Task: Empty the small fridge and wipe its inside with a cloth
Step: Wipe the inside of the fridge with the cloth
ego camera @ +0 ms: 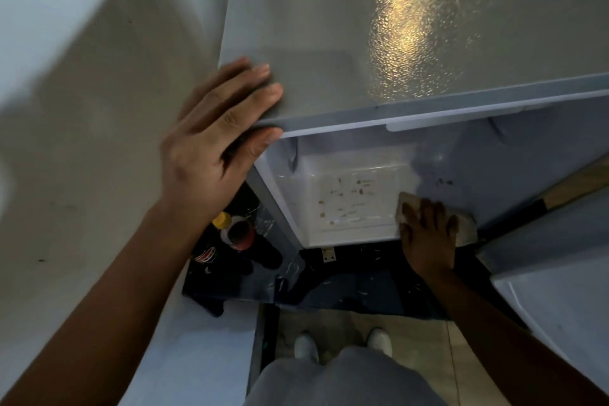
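Note:
I look straight down on the small grey fridge (329,53); its textured top fills the upper middle. Its inside is open below, with a white floor (349,198) speckled with brown stains. My left hand (217,142) rests on the fridge's front left top corner, fingers flat on the top and thumb hooked under the rim. My right hand (428,234) presses a beige cloth (466,224) on the right front part of the floor. No food shows inside the fridge.
The open fridge door (560,277) stands at the right. Bottles, one with a yellow cap (221,219), stand on a dark floor to the fridge's left, beside a pale wall (82,109). My feet in white shoes (306,346) stand on light tiles.

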A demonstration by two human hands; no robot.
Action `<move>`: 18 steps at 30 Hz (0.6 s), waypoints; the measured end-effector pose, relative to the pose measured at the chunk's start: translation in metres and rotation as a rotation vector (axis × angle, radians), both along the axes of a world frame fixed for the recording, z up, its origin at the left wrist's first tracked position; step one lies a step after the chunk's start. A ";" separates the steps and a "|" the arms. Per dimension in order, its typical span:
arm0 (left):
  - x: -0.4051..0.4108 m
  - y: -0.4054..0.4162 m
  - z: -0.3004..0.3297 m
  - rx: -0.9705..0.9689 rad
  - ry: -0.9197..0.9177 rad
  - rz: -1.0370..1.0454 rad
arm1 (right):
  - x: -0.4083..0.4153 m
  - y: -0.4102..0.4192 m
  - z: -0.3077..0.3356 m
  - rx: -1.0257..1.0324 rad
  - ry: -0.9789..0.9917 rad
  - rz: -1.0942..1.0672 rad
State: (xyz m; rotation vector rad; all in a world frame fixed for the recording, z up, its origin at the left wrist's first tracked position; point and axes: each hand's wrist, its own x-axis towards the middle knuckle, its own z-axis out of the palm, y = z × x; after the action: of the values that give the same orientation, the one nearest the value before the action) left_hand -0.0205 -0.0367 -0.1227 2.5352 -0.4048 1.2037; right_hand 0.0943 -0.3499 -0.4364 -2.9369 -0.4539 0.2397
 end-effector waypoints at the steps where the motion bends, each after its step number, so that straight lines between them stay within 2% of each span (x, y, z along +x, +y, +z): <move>1: 0.000 0.000 -0.002 -0.018 -0.005 0.004 | 0.008 -0.002 0.000 -0.007 0.013 -0.025; 7: 0.004 -0.003 -0.012 -0.126 -0.029 -0.015 | 0.065 0.014 0.018 -0.096 0.040 -0.115; 9: 0.005 -0.006 -0.011 -0.161 -0.039 -0.016 | 0.078 0.025 0.025 -0.032 0.027 -0.147; 12: 0.005 -0.007 -0.009 -0.174 -0.049 0.011 | 0.094 0.035 0.030 -0.068 0.015 -0.075; 18: 0.004 -0.012 -0.011 -0.172 -0.058 0.038 | 0.066 0.028 0.016 -0.014 0.035 -0.040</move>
State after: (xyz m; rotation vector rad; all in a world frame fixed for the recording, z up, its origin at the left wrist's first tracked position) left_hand -0.0166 -0.0483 -0.1335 2.3771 -0.2556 1.2701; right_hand 0.1607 -0.3217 -0.4205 -2.9474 -0.3892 0.2896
